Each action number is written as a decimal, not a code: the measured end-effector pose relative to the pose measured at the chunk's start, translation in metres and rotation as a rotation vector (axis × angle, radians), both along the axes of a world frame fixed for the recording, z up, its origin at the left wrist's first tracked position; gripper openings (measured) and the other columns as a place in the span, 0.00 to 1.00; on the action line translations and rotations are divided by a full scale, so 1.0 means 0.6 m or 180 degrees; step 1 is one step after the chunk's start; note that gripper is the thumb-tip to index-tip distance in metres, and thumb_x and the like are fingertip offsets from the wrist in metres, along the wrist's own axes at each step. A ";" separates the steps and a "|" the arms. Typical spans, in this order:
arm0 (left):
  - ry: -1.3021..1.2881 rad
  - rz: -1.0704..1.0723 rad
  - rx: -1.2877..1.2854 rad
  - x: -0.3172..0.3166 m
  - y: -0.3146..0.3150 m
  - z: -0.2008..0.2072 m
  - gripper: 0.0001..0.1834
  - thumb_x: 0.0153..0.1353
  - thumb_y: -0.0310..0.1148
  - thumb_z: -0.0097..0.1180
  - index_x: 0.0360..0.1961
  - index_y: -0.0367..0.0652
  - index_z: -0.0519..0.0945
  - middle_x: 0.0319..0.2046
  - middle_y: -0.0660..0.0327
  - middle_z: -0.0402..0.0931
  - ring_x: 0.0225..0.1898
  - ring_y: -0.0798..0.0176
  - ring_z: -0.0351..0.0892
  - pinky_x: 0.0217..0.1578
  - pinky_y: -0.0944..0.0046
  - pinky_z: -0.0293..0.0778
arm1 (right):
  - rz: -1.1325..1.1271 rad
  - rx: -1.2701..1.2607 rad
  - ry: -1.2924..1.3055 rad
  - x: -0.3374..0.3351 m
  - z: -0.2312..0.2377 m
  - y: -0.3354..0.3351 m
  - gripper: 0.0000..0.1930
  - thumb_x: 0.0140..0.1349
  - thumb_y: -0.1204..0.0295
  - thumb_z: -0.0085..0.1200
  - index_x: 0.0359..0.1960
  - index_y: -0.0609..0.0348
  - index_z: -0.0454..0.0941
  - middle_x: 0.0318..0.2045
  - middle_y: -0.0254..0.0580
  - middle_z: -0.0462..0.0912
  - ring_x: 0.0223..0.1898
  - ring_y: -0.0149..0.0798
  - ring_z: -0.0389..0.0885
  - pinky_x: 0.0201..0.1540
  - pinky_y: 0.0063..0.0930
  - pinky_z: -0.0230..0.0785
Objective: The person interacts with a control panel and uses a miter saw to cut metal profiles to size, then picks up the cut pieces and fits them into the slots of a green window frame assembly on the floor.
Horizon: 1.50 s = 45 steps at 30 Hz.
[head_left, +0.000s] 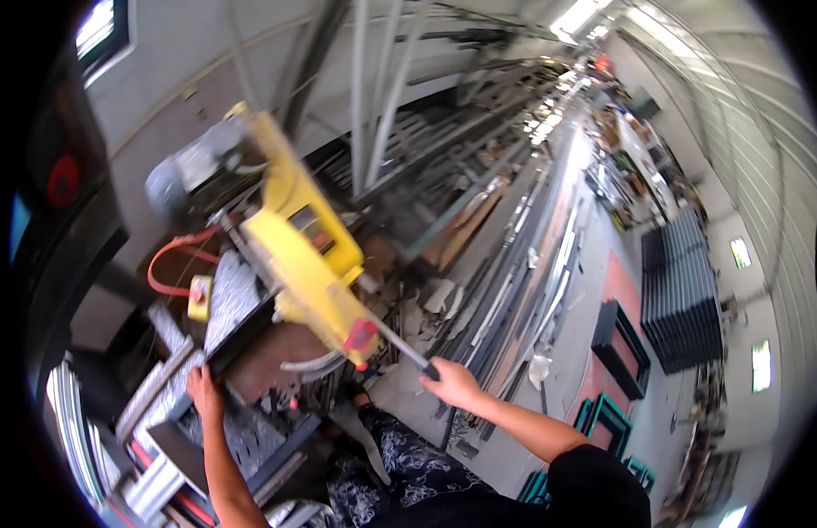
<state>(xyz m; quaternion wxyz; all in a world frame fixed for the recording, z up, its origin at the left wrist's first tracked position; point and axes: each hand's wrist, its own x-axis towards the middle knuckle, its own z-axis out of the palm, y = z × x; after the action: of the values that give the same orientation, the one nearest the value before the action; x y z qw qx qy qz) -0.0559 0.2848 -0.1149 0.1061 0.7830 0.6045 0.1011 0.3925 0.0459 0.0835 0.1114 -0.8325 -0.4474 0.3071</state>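
My right hand is closed around the dark grip at the end of a metal lever. That lever runs into a yellow cut-off saw with a grey motor at its back and a red knob near the lever. On the left, my left hand has its fingers closed over a dark metal profile, which lies slantwise on the saw's bed under the yellow head. Foil-like silver covering shows beside the profile. The blade is hidden, and the saw head looks blurred.
A yellow control box hangs by a red cord left of the saw. Long metal profiles lie along the floor to the right. Dark frames and a stack of dark panels stand farther right. Steel posts rise behind.
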 end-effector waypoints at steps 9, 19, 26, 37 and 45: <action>0.0114 0.0045 -0.0047 0.004 0.004 0.008 0.20 0.51 0.28 0.61 0.45 0.38 0.71 0.44 0.50 0.68 0.51 0.44 0.66 0.51 0.49 0.63 | -0.0029 0.0187 0.0013 -0.011 -0.036 -0.010 0.17 0.59 0.59 0.57 0.36 0.62 0.73 0.28 0.56 0.79 0.33 0.58 0.79 0.36 0.48 0.69; -0.0006 -0.0027 -0.0051 0.014 0.011 0.016 0.18 0.50 0.30 0.63 0.43 0.41 0.74 0.39 0.50 0.69 0.45 0.45 0.69 0.47 0.49 0.64 | -0.0013 -0.0116 -0.0314 -0.003 -0.034 -0.008 0.20 0.56 0.55 0.59 0.35 0.61 0.73 0.27 0.55 0.80 0.32 0.57 0.80 0.34 0.48 0.72; 0.0548 -0.0067 -0.0073 0.034 0.000 0.070 0.18 0.47 0.37 0.65 0.39 0.46 0.76 0.39 0.54 0.74 0.47 0.51 0.72 0.42 0.50 0.69 | 0.1078 0.0881 -0.1246 -0.031 0.329 0.119 0.21 0.56 0.50 0.58 0.35 0.58 0.76 0.22 0.51 0.79 0.27 0.56 0.79 0.30 0.45 0.71; -0.0784 0.1032 -0.1076 0.082 -0.461 0.386 0.19 0.53 0.44 0.62 0.37 0.43 0.73 0.33 0.50 0.78 0.39 0.43 0.78 0.40 0.49 0.72 | 0.2798 0.1613 -0.2323 -0.050 0.535 0.345 0.25 0.55 0.49 0.56 0.19 0.63 0.79 0.21 0.58 0.76 0.26 0.58 0.76 0.30 0.46 0.66; -0.4319 0.3163 0.0432 0.180 -0.782 0.445 0.18 0.61 0.34 0.61 0.49 0.40 0.73 0.37 0.63 0.75 0.40 0.71 0.72 0.44 0.67 0.70 | 0.1911 0.3171 -0.3297 -0.001 0.462 0.371 0.24 0.64 0.52 0.50 0.50 0.60 0.76 0.46 0.47 0.81 0.46 0.49 0.79 0.48 0.40 0.70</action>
<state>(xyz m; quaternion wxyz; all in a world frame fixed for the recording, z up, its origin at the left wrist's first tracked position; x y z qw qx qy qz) 0.0520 -0.1842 0.1524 0.3422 0.2003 0.6765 0.6206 0.3919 0.2688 0.3605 0.1612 -0.5648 -0.7338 -0.3412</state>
